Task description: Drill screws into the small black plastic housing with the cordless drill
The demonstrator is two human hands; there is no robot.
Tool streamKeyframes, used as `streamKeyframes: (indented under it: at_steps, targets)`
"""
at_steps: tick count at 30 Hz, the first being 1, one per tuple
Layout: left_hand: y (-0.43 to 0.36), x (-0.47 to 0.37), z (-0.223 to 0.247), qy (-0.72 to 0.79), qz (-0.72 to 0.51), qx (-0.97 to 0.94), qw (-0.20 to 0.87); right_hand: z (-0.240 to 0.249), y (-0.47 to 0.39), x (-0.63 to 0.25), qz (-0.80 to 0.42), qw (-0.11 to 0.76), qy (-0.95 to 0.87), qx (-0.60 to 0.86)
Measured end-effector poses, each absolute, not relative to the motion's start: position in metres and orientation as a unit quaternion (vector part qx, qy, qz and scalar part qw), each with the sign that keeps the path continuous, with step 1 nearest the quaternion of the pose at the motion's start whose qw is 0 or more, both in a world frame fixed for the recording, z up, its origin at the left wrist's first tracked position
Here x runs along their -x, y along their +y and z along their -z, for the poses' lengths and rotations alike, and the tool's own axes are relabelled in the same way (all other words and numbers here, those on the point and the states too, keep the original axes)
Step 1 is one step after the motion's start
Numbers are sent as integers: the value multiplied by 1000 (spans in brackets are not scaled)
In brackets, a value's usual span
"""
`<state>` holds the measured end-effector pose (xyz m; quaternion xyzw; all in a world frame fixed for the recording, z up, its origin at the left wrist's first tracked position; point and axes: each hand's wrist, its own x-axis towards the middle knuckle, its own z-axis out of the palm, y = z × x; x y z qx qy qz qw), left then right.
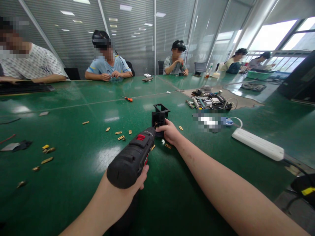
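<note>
My left hand [141,178] is closed round the grip of a black cordless drill [130,155] with a red switch on top. The drill points away from me, its nose up against a black plastic housing [158,119]. My right hand [170,131] grips this housing from the right, with the thumb across its near side. Some brass-coloured metal shows inside the housing, too small to make out. Just behind it stands a second black frame-like part [162,108]. Small brass plates with holes [121,137] lie on the table around the drill's nose.
On the green table [73,196] lie an orange-handled screwdriver [128,99], a circuit board [211,100] and a white power strip [258,144]. More brass pieces [46,160] are scattered at left. Several people [108,65] sit along the far side. A green basket [259,74] stands at far right.
</note>
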<state>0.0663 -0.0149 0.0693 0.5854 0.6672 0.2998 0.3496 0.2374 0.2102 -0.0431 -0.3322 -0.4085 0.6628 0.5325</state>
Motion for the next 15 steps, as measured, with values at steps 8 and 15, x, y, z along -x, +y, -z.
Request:
streamKeyframes:
  at_steps: [8,15]
  targets:
    - [-9,-62,-53,673,-310,-577,343,45,210,-237,-660,536,-407,334]
    - [-12,-61,-58,678,-290,-582,343,47,212,-236,-655,540,-406,337]
